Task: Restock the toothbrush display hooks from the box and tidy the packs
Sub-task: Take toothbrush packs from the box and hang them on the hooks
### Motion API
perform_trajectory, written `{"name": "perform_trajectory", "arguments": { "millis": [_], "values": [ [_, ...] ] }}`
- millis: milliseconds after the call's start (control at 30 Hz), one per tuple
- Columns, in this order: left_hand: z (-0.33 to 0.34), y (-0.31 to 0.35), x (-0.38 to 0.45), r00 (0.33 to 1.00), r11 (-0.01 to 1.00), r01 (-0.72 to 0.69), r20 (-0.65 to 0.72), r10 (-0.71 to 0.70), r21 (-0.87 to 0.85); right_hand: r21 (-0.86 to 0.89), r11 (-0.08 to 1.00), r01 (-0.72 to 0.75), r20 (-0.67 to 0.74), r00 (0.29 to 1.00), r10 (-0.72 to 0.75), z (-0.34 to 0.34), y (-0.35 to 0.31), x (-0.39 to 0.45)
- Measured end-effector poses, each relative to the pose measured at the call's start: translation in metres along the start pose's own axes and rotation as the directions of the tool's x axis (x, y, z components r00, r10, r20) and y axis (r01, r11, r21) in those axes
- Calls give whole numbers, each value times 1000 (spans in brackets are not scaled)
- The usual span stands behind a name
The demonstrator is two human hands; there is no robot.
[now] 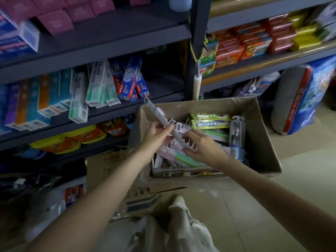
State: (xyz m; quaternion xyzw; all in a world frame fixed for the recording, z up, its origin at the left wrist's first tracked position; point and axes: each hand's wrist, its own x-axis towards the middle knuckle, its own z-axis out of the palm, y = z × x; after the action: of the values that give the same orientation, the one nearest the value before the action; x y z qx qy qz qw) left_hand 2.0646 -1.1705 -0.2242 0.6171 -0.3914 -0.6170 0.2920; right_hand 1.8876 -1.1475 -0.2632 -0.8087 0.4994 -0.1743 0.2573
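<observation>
Head view: left hand [157, 132] grips a grey toothbrush pack [160, 117], fingers curled round its lower part. Pack is tilted, top end pointing up-left, above the far-left corner of the box [261, 142]. Right hand [200, 145] is just right of it, fingers curled over the pack's lower end; looks like it's pinching the pack too, contact partly hidden. Both hands sit over the box.

Box is open cardboard on the floor, near the shelving. Inside: a loose pile of toothbrush packs. Two green-carded packs [211, 120] lie flat at the far side. A clear pack [236, 135] with a dark brush lies along the right side. Pink and green ones [180, 157] sit under the hands, near side.

Left of the box: shelf [109, 110] with toothpaste cartons [94, 86], mostly standing, some leaning. Shelf below holds yellow-lidded tubs [72, 140]. Top shelf has pink boxes [54, 20], blurred.

Right bay: red and orange packets [254, 40] on the upper shelf. Big blue-red bag [305, 99] stands on the floor, far right. Flattened cardboard [138, 202] lies near the box, left of the person's pale trousers [181, 228].
</observation>
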Motion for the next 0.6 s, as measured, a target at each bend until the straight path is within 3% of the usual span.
{"name": "perform_trajectory", "arguments": {
  "millis": [67,133,167,200,267,333,467,533,600],
  "values": [
    [-7,0,2,999,998,19,-44,-21,-57,162,985,-55,51,998,47,1,6,1],
    [-20,-2,-1,999,995,45,-14,-46,-87,261,936,-237,97,971,219,7,34,-1],
    [-28,-3,-4,998,993,60,2,-60,-99,178,913,-366,150,927,342,11,51,-4],
    [-35,-4,-7,997,990,80,16,-79,-120,-23,890,-456,234,863,448,15,65,-8],
    [-45,-6,-14,991,971,135,32,-131,-195,-399,803,-443,338,743,578,28,82,-17],
    [-54,-8,-17,982,956,187,28,-185,-228,-443,771,-457,288,742,605,38,81,-18],
    [-62,-13,-17,980,972,187,-43,-195,-143,-308,845,-436,246,822,514,28,59,-4],
    [-64,-13,-16,984,982,153,-78,-162,-107,-47,854,-518,201,833,516,9,48,6],
    [-63,-10,-17,990,990,122,-63,-127,-77,282,780,-559,226,829,512,-11,34,11]
  ]
}}
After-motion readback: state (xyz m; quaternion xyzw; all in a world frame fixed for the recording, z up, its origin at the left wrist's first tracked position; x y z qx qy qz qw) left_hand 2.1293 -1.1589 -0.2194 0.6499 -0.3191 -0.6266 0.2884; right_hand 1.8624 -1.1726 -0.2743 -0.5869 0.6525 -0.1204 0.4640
